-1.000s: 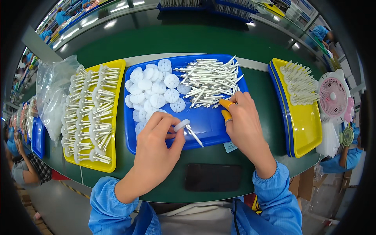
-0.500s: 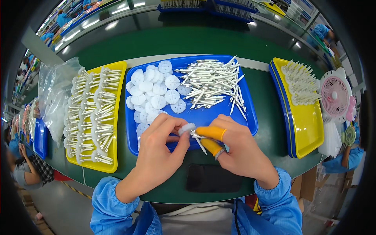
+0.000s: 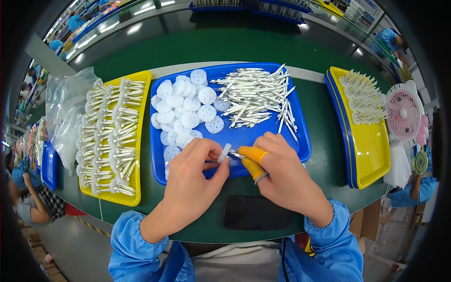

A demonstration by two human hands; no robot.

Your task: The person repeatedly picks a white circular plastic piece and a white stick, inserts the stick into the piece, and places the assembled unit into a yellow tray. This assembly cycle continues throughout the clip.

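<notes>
My left hand (image 3: 193, 176) pinches a translucent white disc (image 3: 225, 153) on edge between thumb and fingers. Close against the disc, my right hand (image 3: 277, 167) grips a thin white stick-like part (image 3: 236, 154) with a metallic end; yellow finger cots (image 3: 253, 154) cover its thumb and forefinger. Both hands are over the near edge of a blue tray (image 3: 263, 137). Inside that tray, loose white round discs (image 3: 190, 105) with small holes are heaped at left, and many slim white sticks (image 3: 253, 96) with fine wire ends lie piled at right.
At left a yellow tray (image 3: 137, 155) bears rows of discs fitted with sticks, beside a clear plastic bag (image 3: 70, 113). Stacked yellow and blue trays (image 3: 371, 160) stand at right, near a pink fan (image 3: 403, 113). A dark phone (image 3: 256, 214) lies near the table's front edge.
The disc in my left hand has turned more upright. The stick that hung down below my right fingers has swung up in line with the disc.
</notes>
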